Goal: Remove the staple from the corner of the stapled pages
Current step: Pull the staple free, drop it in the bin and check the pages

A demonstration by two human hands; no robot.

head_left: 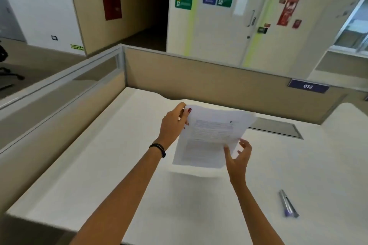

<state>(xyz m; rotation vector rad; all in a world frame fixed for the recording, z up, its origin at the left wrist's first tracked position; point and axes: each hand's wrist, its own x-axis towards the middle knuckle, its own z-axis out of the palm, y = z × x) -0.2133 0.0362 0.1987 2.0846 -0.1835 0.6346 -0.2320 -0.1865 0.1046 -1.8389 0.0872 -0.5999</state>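
Note:
The stapled pages (211, 137) are white printed sheets held in the air above the white desk (99, 165), tilted toward me. My left hand (174, 123) pinches their upper left corner between thumb and fingers. My right hand (238, 155) touches the right edge near the lower part, with its fingers spread and curled around the paper's edge. The picture is too blurred to show the staple. A silver and purple stapler-like tool (287, 203) lies flat on the desk to the lower right, apart from both hands.
Beige partition walls (199, 77) close the desk at the back and left. A grey cable hatch (276, 126) sits in the desk behind the pages. A blue label reading 013 (307, 86) hangs on the partition.

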